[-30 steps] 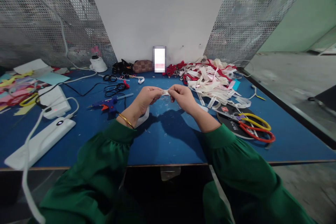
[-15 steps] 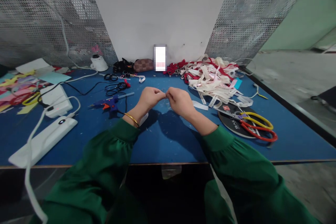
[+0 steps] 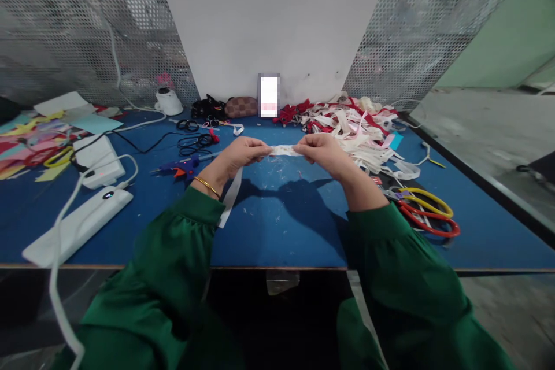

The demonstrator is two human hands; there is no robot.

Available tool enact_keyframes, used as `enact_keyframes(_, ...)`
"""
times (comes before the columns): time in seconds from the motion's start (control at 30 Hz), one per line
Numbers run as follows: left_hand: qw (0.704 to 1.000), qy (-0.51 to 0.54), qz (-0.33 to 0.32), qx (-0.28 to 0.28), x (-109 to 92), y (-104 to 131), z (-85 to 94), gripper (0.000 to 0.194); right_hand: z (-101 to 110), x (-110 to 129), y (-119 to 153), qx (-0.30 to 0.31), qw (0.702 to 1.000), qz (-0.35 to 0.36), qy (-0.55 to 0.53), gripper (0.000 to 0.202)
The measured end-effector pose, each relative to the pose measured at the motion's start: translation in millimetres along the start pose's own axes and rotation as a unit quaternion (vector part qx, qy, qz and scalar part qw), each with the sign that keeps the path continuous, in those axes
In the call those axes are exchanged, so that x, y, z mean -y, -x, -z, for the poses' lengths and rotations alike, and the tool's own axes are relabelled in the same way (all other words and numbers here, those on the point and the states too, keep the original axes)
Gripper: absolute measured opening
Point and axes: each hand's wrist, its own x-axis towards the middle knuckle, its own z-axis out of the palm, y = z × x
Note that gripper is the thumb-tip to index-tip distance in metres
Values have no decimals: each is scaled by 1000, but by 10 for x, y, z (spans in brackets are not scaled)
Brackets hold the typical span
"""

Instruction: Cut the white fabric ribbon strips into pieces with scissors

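A white ribbon (image 3: 283, 151) is stretched level between my two hands, above the middle of the blue table. My left hand (image 3: 240, 155) pinches one end of that span, and a loose tail of the ribbon hangs below it toward the tabletop. At the other end, my right hand (image 3: 323, 153) has the ribbon between thumb and fingers. Faint marks show on the taut part, too small to make out. Behind my right hand lies a heap of white, pink and red ribbons (image 3: 347, 121).
Scissors with yellow and red handles (image 3: 427, 208) lie on a dark round pad at right. To the left are a blue glue gun (image 3: 180, 167), a white power bank (image 3: 80, 225), a power strip (image 3: 99, 162) with cables and coloured scraps (image 3: 39, 133). A phone (image 3: 269, 97) leans on the white board.
My hands have moved apart from fingertips together, and a white ribbon now shows drawn out between them. More of its tail hangs beneath my left hand.
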Motion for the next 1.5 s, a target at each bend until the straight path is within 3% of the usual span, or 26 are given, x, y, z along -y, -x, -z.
enact_keyframes(0.17,997,-58,0,-59,-46,35,307,27,438,-38,14,8,999,2,-38,24)
enact_keyframes(0.3,994,-53,1,-91,-53,56,430,27,678,-82,64,26,998,-10,-55,18)
enact_keyframes(0.37,994,-50,11,-99,-46,56,457,25,747,-96,79,6,997,-11,-76,19)
enact_keyframes(0.5,989,-95,26,-112,-33,52,446,19,773,-72,80,-82,982,10,-169,16)
enact_keyframes(0.7,973,-204,31,-101,-11,49,391,17,720,-4,84,-82,962,26,-259,9)
enact_keyframes(0.97,977,-211,29,-31,20,32,431,30,665,83,140,-63,962,68,-258,49)
enact_keyframes(1.07,978,-205,45,-12,-20,66,449,39,604,52,63,-143,958,76,-238,41)
enact_keyframes(1.17,981,-192,10,1,-76,112,479,39,604,-34,-47,-283,931,50,-227,4)
enact_keyframes(1.23,987,-160,-17,26,-103,145,509,48,638,-83,-98,-365,905,35,-216,18)
enact_keyframes(1.3,992,-119,-17,42,-117,180,552,41,679,-108,-119,-425,882,35,-200,22)
enact_keyframes(1.5,999,-22,29,-27,-108,268,768,35,802,-139,-131,-505,835,12,-216,24)
